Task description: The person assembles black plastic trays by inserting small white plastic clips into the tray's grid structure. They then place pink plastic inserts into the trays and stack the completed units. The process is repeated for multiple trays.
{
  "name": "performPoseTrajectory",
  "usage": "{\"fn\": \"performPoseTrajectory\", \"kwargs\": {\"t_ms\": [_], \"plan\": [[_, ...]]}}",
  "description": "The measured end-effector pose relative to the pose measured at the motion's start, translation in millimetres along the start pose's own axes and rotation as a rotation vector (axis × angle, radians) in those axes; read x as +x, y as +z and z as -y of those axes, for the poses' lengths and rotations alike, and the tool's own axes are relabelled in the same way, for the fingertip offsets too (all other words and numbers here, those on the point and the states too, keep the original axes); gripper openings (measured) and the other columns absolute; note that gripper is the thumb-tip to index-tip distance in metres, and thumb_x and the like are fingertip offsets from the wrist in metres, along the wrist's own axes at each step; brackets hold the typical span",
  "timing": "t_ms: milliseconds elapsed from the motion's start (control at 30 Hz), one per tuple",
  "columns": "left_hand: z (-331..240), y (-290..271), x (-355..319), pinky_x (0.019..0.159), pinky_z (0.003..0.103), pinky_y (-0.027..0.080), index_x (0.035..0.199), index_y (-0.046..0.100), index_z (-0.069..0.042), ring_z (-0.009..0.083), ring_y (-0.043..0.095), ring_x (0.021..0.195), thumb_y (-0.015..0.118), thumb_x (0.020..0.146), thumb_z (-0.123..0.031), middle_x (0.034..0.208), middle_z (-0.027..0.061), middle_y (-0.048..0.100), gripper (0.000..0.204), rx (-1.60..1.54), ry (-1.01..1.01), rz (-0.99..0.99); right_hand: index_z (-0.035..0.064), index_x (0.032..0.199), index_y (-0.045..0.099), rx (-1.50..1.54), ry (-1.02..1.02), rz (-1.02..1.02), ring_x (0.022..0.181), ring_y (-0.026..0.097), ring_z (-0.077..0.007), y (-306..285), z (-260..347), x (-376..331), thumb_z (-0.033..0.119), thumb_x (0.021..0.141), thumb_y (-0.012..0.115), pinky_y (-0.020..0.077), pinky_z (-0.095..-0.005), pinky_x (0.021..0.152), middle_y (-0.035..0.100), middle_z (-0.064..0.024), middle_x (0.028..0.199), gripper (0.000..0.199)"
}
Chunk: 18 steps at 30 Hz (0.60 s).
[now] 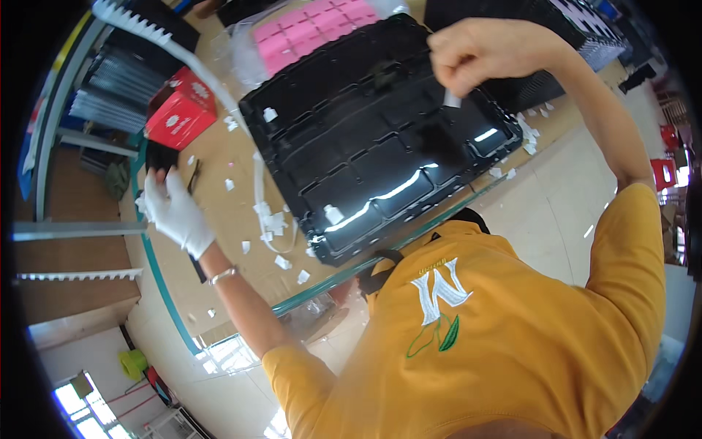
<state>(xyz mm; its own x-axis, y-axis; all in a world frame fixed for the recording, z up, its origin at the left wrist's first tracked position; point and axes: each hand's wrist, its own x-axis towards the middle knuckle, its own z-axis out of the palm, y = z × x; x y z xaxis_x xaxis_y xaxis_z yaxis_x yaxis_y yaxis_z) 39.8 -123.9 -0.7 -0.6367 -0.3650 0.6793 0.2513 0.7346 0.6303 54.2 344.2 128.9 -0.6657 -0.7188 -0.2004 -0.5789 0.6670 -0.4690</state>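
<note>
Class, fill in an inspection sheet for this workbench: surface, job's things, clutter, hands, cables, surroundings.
Surface: brown bench with a green edge.
Job's things: black compartment tray; white tab; small black part.
Clutter: white scraps, long white strip, red box, pink foam tray.
Hands: left hand, white-gloved, fingers outstretched against the small black part; right hand, bare, pinches the white tab above the black compartment tray.
Cables: nothing seen.
Surroundings: grey racking, black crates, pale floor.
</note>
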Motion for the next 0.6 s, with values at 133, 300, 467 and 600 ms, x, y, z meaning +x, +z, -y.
{"fn": "performPoseTrajectory", "kwargs": {"t_ms": [133, 300, 467, 600], "plan": [[-8.5, -3.7, -25.3, 0.094, 0.029, 0.048, 0.125, 0.055, 0.009, 0.0182, 0.061, 0.107, 0.063, 0.093, -0.008, 0.116, 0.014, 0.064, 0.037, -0.08, -0.104, 0.06, 0.0039, 0.063, 0.061, -0.18, 0.266, 0.095, 0.075, 0.052, -0.0182, 24.7, -27.7, -45.1, 0.013, 0.07, 0.076, 0.0436, -0.0327, 0.068, 0.047, -0.0033, 0.07, 0.019], [-37.5, -13.9, -44.2, 0.097, 0.031, 0.046, 0.126, 0.056, 0.007, 0.0182, 0.06, 0.11, 0.06, 0.094, -0.008, 0.119, 0.0124, 0.063, 0.036, -0.022, -0.144, 0.119, 0.004, 0.065, 0.063, -0.403, 0.068, 0.008, 0.08, 0.059, -0.0233, 58.5, -57.8, -39.9, 0.017, 0.065, 0.077, 0.0482, -0.0354, 0.076, 0.053, -0.0058, 0.073, 0.019], [-69.5, -12.3, -55.4, 0.097, 0.03, 0.045, 0.125, 0.057, 0.007, 0.0182, 0.059, 0.107, 0.062, 0.094, -0.009, 0.119, 0.0119, 0.064, 0.035, 0.068, -0.053, 0.18, 0.0016, 0.075, 0.068, -0.584, 0.072, -0.15, 0.083, 0.065, -0.0262, 78.3, -72.2, -35.4, 0.012, 0.066, 0.074, 0.0527, -0.0373, 0.075, 0.06, -0.0088, 0.078, 0.015], [-99.3, -12.1, -60.2, 0.097, 0.031, 0.045, 0.124, 0.057, 0.007, 0.0186, 0.059, 0.107, 0.061, 0.095, -0.008, 0.117, 0.0122, 0.064, 0.033, 0.116, -0.019, 0.219, 0.0006, 0.09, 0.071, -0.63, -0.047, -0.377, 0.091, 0.061, -0.0242, 81.3, -76.9, -68.5, 0.007, 0.071, 0.069, 0.0496, -0.0361, 0.079, 0.059, -0.0083, 0.086, 0.02]]}}
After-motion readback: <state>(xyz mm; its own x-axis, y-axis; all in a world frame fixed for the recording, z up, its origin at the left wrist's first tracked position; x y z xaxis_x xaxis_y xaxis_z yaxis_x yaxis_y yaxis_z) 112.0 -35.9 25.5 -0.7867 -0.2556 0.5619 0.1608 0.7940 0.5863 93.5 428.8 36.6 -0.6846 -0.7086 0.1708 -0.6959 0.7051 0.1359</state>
